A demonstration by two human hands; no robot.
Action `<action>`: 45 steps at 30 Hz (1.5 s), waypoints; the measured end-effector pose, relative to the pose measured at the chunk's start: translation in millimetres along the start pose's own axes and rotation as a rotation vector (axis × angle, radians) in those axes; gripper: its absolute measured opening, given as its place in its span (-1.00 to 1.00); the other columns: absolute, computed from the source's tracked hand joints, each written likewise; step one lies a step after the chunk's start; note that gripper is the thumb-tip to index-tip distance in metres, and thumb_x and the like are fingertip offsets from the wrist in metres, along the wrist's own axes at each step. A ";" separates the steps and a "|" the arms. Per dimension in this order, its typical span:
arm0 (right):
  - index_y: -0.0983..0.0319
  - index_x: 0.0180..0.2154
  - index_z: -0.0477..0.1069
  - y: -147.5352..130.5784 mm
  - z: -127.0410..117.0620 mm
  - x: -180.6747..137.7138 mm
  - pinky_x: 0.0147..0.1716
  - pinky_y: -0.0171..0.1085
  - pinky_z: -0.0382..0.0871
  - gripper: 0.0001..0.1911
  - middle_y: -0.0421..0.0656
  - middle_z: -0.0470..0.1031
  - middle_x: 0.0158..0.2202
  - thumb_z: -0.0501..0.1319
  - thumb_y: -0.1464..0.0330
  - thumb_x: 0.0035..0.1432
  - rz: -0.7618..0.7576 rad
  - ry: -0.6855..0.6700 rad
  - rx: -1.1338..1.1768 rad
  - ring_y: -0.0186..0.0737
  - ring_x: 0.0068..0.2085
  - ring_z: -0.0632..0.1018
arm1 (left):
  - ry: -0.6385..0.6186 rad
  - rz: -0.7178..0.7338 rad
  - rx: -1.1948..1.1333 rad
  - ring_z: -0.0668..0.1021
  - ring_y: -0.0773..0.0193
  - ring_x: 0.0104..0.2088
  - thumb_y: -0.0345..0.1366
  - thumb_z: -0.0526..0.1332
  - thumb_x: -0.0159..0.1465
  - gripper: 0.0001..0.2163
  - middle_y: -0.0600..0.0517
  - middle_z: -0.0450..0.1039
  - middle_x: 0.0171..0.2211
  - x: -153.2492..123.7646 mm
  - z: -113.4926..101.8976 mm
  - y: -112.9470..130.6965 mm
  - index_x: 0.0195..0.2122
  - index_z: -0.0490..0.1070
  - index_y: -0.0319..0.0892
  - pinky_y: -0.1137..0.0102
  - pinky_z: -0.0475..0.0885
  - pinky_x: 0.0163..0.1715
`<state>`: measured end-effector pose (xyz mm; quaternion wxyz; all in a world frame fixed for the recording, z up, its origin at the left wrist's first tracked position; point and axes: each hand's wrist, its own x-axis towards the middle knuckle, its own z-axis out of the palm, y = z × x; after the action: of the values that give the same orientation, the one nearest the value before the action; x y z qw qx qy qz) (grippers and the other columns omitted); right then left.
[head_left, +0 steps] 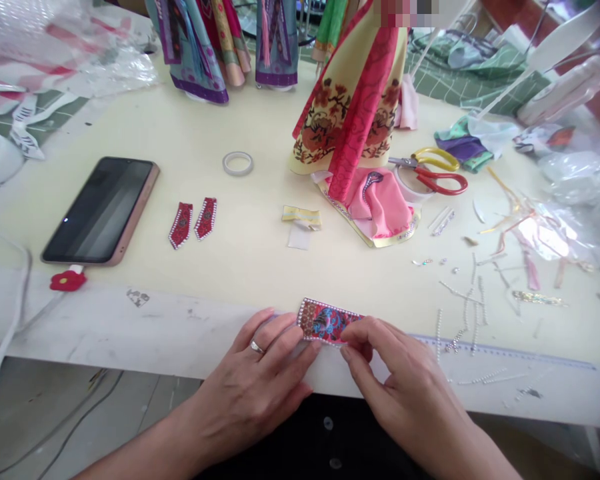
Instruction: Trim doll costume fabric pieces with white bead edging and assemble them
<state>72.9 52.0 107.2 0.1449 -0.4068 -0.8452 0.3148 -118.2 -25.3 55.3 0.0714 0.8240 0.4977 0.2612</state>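
Note:
A patterned fabric strip (325, 321), red, brown and blue with white beaded edging, lies near the table's front edge. My left hand (263, 367), with a ring on one finger, rests beside its left end. Its fingers are extended and slightly bent, the fingertips touching the strip's corner and lower edge. My right hand (400, 363) pinches the strip's lower edge between thumb and index finger, covering its right end. A ruler (505, 353) emerges from beside my right hand. Two small red pointed fabric pieces (181, 225) with white beaded borders lie farther left.
A phone (100, 210) with a charging cable lies left. A tape roll (238, 163) and a folded yellow ribbon piece (301, 217) sit mid-table. Behind stands a dressed doll (350, 113); scissors (437, 170) rest near it. Bead chains (475, 303) and plastic wrappings (550, 230) lie scattered right.

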 end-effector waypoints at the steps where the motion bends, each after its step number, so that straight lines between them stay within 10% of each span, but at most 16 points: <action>1: 0.21 -0.34 0.29 -0.7 -0.1 0.2 -0.47 -0.33 0.22 -0.91 -0.23 0.39 -0.44 0.08 0.50 0.19 -0.002 0.001 0.009 -0.31 -0.39 0.43 | -0.004 0.000 0.005 0.34 0.00 0.07 -0.36 0.19 0.22 -0.67 -0.15 0.37 -0.05 -0.2 0.3 0.3 0.03 0.35 -0.29 -0.01 0.17 0.14; 45: 0.17 -0.29 0.28 -26.5 4.9 21.2 -0.31 -0.34 0.29 -0.84 -0.25 0.42 -0.36 0.09 0.55 0.17 -0.047 -0.039 0.244 -0.35 -0.33 0.45 | -0.072 -0.035 -0.012 0.27 0.03 0.12 -0.25 0.16 0.25 -0.76 -0.11 0.32 0.00 -3.1 1.3 -1.6 -0.08 0.38 -0.20 0.03 0.07 0.19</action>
<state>41.3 54.0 120.5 0.1841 -0.3602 -0.8126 0.4195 -119.9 -27.0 52.5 0.0986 0.8237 0.5076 0.2328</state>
